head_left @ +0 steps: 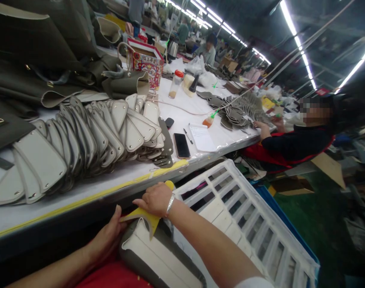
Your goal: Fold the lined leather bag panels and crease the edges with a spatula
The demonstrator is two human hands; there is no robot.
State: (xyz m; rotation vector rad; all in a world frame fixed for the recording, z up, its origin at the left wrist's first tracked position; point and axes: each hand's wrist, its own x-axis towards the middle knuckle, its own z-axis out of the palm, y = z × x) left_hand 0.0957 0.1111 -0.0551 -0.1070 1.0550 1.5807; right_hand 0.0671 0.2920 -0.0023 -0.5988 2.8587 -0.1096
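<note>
My left hand (109,236) grips the top edge of a grey and white bag panel (158,256) that rests on my lap below the table edge. My right hand (154,199) is closed on a yellow tool (151,220) whose pointed end lies on the panel's top. A silver bracelet sits on my right wrist. On the white table (89,192) above, a long fanned row of grey panels with metal studs (89,140) lies overlapped from left to middle.
A black phone (181,145), a pen and a notepad (202,137) lie near the table edge. Dark olive bags (44,60) pile at back left. A white plastic crate (245,224) stands to my right. A co-worker in black and red (293,140) handles pieces farther along.
</note>
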